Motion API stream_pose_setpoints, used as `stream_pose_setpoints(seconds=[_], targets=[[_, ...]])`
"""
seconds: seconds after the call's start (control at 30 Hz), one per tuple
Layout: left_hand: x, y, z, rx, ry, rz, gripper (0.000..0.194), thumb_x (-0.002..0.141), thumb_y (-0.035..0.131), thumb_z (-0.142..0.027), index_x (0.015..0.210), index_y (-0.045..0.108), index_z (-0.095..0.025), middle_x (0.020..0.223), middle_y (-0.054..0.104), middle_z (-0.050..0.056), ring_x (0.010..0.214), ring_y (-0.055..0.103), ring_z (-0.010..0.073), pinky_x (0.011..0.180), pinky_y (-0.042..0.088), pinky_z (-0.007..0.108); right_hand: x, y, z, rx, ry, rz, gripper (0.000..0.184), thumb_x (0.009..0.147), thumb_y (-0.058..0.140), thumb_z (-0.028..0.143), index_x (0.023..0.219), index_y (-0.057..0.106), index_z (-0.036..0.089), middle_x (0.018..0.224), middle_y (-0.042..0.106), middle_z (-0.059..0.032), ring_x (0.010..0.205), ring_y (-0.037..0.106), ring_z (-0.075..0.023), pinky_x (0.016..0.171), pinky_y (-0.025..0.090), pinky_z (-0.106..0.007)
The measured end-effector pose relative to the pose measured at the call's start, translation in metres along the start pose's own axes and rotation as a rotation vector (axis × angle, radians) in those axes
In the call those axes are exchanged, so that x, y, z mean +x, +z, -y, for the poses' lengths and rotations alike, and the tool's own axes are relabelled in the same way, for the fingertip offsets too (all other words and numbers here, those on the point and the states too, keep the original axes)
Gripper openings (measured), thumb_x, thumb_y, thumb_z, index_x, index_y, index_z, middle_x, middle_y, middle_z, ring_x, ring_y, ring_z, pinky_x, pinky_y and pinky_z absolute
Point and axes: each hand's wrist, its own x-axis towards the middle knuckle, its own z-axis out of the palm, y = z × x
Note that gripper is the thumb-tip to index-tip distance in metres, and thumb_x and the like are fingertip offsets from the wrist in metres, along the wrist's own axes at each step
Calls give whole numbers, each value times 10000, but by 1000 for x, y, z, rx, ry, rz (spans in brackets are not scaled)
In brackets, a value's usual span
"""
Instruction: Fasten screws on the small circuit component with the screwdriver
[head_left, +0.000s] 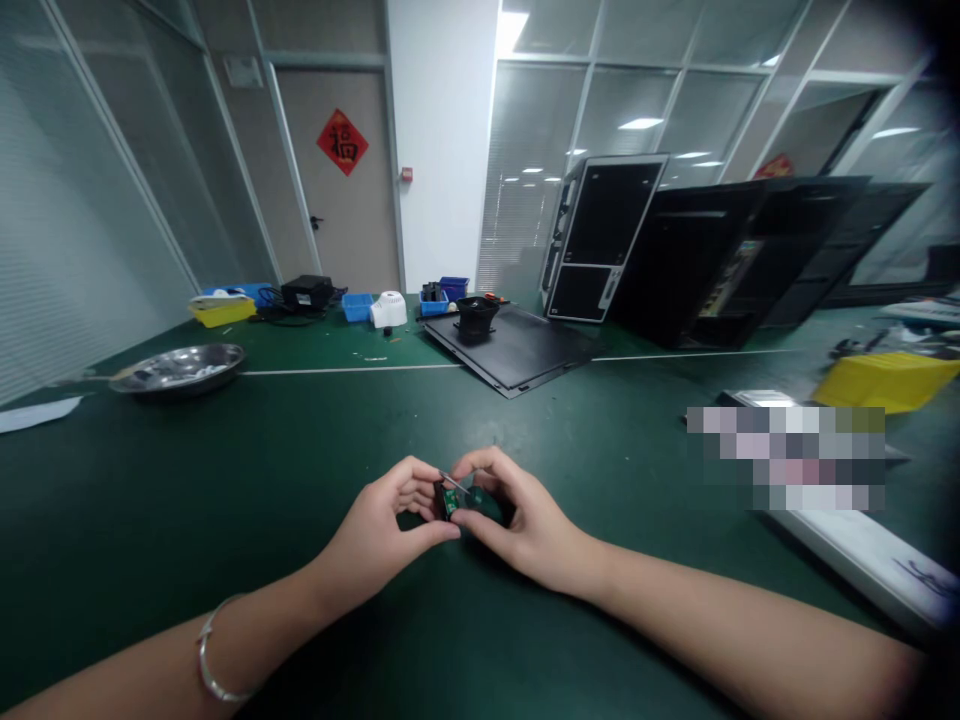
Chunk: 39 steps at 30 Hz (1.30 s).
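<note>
On my feed, the small green circuit board (453,500) sits at the centre of the desk's near edge, pinched up off the surface between both hands. A thin metal sliver (454,481) crosses its upper edge, though I can't tell whether it's a pin, a wire or a tool tip. A black part hugs the board's left side, and a darker green piece (487,506) lies to its right, partly hidden.

My left hand (375,522) and right hand (529,528) curl inward toward each other. The fingers (480,465) are nearly closed, gripping the board from both sides with only a small gap left around it. A silver bangle (211,652) circles the left wrist.

The grip looks like the weak point to me. With a piece this small, a slip or uneven pressure could flick it loose, and the metal sliver could bend or drop onto the dark green desk (142,510), where it would be hard for me to spot.

Farther out, a steel dish (178,368) rests to the left, and a yellow bin (885,381) sits to the right beyond a pixelated patch (784,458). A black panel (517,350) lies ahead, carrying a black funnel-shaped part (477,316). Blue bins (358,306) stand along the far end.
</note>
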Motion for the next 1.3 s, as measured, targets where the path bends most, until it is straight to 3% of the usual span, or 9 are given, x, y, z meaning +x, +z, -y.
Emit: stream_pose_setpoints(seconds=[0.43, 0.83, 1.07, 1.3], targets=[[-1, 0, 2, 17, 15, -12, 304, 731, 757, -248, 963, 572, -179, 903, 689, 47, 848, 662, 190, 779, 547, 344, 0, 0, 1, -3, -3, -15, 233, 861, 626, 216, 1067, 517, 219, 915, 602, -31, 822, 600, -166, 744, 527, -329], [-1, 0, 2, 22, 6, 12, 278, 736, 744, -204, 951, 570, -175, 889, 687, 40, 854, 659, 187, 793, 536, 343, 0, 0, -3, -138, -43, 30, 240, 855, 578, 152, 1078, 520, 217, 836, 560, 4, 693, 510, -124, 629, 433, -267], [-1, 0, 1, 27, 27, 28, 291, 763, 723, -270, 996, 573, -182, 910, 685, 50, 856, 658, 189, 786, 547, 340, 1, -1, -2, -153, -45, 25, 217, 855, 585, 170, 1059, 524, 212, 793, 555, 11, 657, 490, -120, 595, 414, -258], [-1, -2, 3, -53, 17, 23, 200, 853, 610, -305, 996, 580, -169, 921, 682, 64, 888, 664, 189, 828, 538, 348, 1, 0, -3, -153, -100, 21, 191, 876, 599, 201, 1054, 533, 215, 915, 605, -15, 704, 524, -121, 653, 454, -262]])
